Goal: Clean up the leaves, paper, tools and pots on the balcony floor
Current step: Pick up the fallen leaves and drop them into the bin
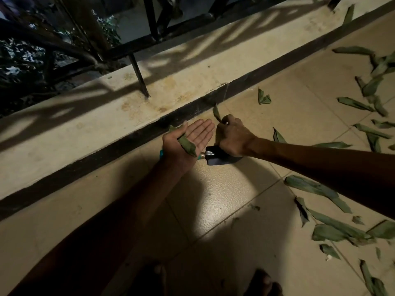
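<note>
We see the left hand (188, 139) held palm up over the floor (224, 199), fingers straight and pointing toward one o'clock, its grip released, with a green leaf (187, 144) lying across the palm. Just beside it at three o'clock, the right hand (234, 136) faces knuckles up, its grip grasping a narrow leaf piece (217, 113) between curled fingers; that piece sticks up toward twelve o'clock against the dark skirting strip (128, 135).

Under both hands a small trowel (215, 158) lies on the tiles: its dark blade shows below the right wrist, and a teal end of the handle peeks out at nine o'clock of the left palm. We cannot tell whether either hand touches it.

Many loose leaves (324, 227) are scattered over the floor from two o'clock round to five o'clock of the hands, well apart from them. A pale ledge (85, 116) runs diagonally at ten to twelve o'clock, carrying a black railing (140, 75), with dark foliage (19, 65) beyond. At six o'clock, in shadow, the person's bare feet (263, 283) stand on the tiles.
</note>
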